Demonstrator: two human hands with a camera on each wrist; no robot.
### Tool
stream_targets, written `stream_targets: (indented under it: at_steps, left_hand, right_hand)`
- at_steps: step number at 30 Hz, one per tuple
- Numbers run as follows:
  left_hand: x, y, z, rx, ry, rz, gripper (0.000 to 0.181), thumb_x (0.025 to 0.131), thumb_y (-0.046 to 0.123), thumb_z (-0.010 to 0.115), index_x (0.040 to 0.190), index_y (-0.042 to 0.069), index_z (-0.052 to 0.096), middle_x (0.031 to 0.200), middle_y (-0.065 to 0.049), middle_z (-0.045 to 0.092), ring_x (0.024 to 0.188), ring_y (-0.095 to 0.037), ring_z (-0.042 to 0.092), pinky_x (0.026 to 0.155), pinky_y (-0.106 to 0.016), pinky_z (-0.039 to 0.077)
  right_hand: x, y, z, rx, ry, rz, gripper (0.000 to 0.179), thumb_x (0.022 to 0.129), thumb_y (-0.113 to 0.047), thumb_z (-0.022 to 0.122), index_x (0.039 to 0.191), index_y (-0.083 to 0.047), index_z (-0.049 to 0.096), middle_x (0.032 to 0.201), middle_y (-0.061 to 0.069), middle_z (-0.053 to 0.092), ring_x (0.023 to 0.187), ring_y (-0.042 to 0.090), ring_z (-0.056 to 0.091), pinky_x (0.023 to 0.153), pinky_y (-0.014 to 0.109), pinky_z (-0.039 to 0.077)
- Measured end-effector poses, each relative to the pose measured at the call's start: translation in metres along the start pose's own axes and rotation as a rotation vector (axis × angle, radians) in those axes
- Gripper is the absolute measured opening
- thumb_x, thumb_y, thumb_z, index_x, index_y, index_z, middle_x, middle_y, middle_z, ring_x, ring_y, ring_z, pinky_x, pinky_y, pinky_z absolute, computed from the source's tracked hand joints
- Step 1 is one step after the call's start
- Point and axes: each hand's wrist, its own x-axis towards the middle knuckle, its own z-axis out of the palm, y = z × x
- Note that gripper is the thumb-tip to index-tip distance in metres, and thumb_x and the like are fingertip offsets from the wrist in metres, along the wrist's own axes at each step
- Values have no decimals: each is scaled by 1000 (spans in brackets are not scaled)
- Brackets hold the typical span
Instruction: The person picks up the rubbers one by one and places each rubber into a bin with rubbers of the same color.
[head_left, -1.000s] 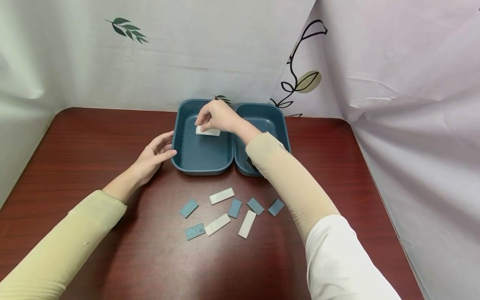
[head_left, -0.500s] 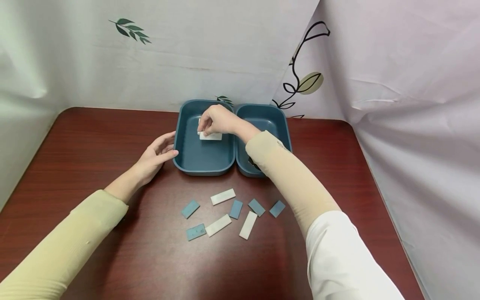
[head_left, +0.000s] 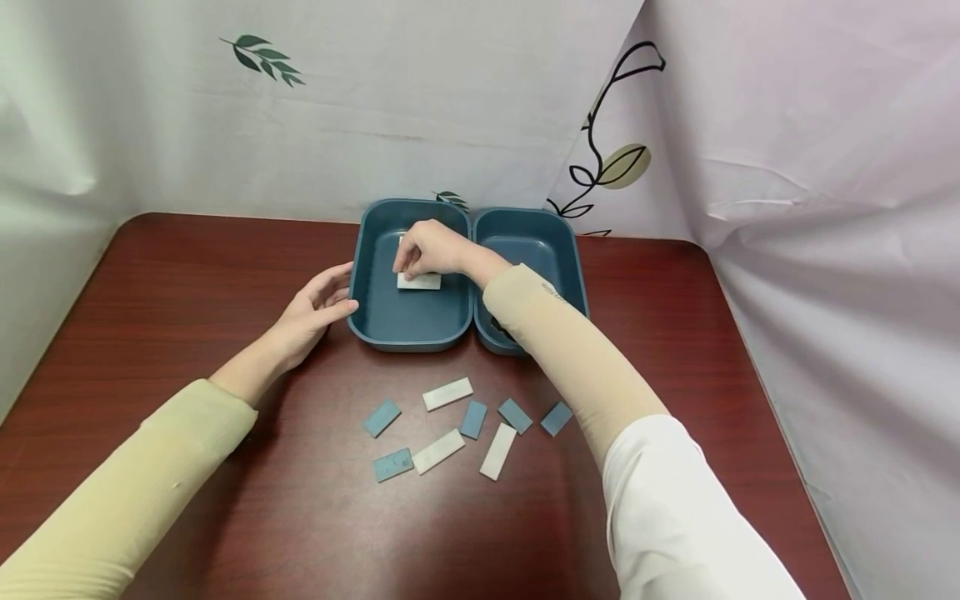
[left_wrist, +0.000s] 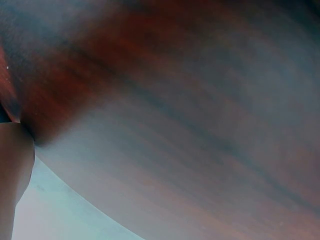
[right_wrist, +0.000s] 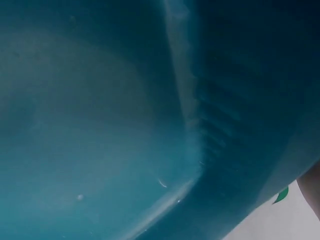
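Observation:
My right hand (head_left: 431,248) reaches into the left blue tray (head_left: 408,343) and pinches a white rectangular tile (head_left: 422,282) by its left end. The tile is close over the tray floor, partly covered by the fingers. A pale edge shows just behind this hand. My left hand (head_left: 303,317) touches the left side of the same tray, its thumb at the rim and its relaxed fingers along the outer wall. In the right wrist view, a blue tray wall and floor (right_wrist: 85,125) fill most of the picture.
A second blue tray (head_left: 566,250) stands against the first, partly hidden by the right sleeve. In front lie several small blue tiles (head_left: 393,465) and three longer white tiles (head_left: 447,394) on the red-brown table (head_left: 225,283). A white curtain (head_left: 360,108) hangs behind.
My right hand has moved slightly toward me inside the tray, bringing the white tile nearer the tray's middle. The left hand and the loose tiles stay in place.

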Motion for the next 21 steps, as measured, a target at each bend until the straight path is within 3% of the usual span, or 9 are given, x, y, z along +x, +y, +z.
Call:
stream_targets:
  at_steps: [21]
  left_hand:
    - [1, 0, 0, -13, -4, 3, 63, 110, 6, 56, 167, 10, 30, 160, -1, 42, 132, -6, 55, 107, -15, 44]
  right_hand:
    - [3, 6, 3, 10, 30, 2, 18, 101, -10, 75, 117, -7, 82, 118, 11, 79, 107, 21, 74, 94, 30, 59]
